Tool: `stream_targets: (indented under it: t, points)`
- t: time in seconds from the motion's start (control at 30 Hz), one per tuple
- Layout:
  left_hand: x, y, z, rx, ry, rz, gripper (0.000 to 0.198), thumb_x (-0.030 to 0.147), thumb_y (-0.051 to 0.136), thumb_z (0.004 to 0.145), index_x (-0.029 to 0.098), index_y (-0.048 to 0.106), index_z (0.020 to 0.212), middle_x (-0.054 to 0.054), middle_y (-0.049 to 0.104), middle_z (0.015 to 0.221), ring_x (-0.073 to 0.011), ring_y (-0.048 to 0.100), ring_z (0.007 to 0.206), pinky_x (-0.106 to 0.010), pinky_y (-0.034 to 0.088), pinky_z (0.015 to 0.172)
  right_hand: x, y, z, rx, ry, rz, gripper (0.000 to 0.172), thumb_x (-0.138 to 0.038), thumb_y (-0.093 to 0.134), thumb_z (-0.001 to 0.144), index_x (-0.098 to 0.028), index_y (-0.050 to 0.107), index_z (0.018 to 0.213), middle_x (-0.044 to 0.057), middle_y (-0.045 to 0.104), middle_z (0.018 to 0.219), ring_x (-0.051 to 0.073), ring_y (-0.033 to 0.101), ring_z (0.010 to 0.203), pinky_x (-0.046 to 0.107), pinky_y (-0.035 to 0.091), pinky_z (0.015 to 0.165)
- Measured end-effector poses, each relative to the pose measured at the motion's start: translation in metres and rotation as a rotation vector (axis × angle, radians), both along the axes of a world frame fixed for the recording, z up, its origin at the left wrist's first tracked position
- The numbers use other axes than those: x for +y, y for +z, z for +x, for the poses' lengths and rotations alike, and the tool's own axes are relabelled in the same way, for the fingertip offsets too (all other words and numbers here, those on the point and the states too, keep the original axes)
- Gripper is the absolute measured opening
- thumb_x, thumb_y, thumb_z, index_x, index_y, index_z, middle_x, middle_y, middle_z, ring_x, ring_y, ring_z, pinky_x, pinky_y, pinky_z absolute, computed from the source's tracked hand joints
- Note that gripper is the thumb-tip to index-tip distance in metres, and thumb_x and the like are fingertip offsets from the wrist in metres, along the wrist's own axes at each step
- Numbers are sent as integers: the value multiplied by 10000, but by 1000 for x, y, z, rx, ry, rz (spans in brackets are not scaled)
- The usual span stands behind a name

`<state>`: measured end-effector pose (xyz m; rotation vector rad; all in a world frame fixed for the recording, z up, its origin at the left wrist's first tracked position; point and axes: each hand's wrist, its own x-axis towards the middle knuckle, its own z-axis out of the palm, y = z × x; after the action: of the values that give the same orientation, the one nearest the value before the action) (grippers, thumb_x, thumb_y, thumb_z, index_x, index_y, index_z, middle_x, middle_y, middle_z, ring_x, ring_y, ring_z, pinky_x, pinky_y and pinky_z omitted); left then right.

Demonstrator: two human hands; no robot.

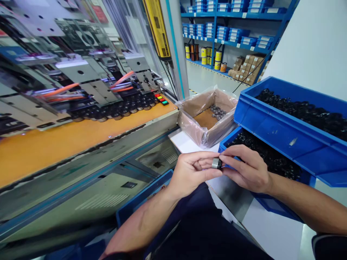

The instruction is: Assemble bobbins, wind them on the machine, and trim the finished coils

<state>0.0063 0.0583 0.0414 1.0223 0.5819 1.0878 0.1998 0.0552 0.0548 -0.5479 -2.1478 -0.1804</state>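
Above my lap, a small cylindrical part (216, 163) with a grey metal ring and a black end sits between my two hands. My left hand (193, 171) is closed on it, thumb below and fingers above and behind. The fingertips of my right hand (245, 168) pinch its black end from the other side. Whether the ring and the black end are one piece or two, I cannot tell. Just beyond my right hand is a blue bin (226, 142) holding many black parts.
A larger blue bin (292, 139) of black parts overlaps the lower one. A plastic-lined carton (187, 124) holds small metal parts. On the left, a machine bench (40, 148) carries a row of dark cylindrical parts (116, 113). Blue shelving (233, 15) stands behind.
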Motion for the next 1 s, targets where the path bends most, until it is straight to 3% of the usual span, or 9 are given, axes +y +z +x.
stream_targets:
  t: [0.27,0.53,0.77,1.0]
  points:
    - [7,0,6,-90,-67,-34,346,107,901,568,229,811,880,-8,772,693,-128,728,625,-199,608,657,1,2,2,6,10,3,198,-162,651,895,-125,635,1088,137,676,1012,176,677,951,300,621,760]
    - [9,-1,6,-61,-57,-61,348,164,929,532,195,807,856,-28,770,691,-181,739,651,-281,632,687,1,0,1,57,-19,-51,198,-191,704,864,-97,661,1032,155,673,1019,167,674,887,266,614,726]
    - [6,-2,4,-82,-25,5,374,37,881,563,210,808,886,-22,792,758,-161,755,693,-229,634,717,1,-3,2,35,22,-110,253,-136,658,881,-146,631,1132,142,665,1105,176,669,978,300,624,749]
    - [2,-2,-1,-79,-69,-20,389,12,872,570,204,807,902,-35,802,823,-152,763,714,-178,623,691,-4,-4,2,-21,-49,3,219,-128,677,871,-152,643,1087,88,654,1006,148,659,926,262,607,740]
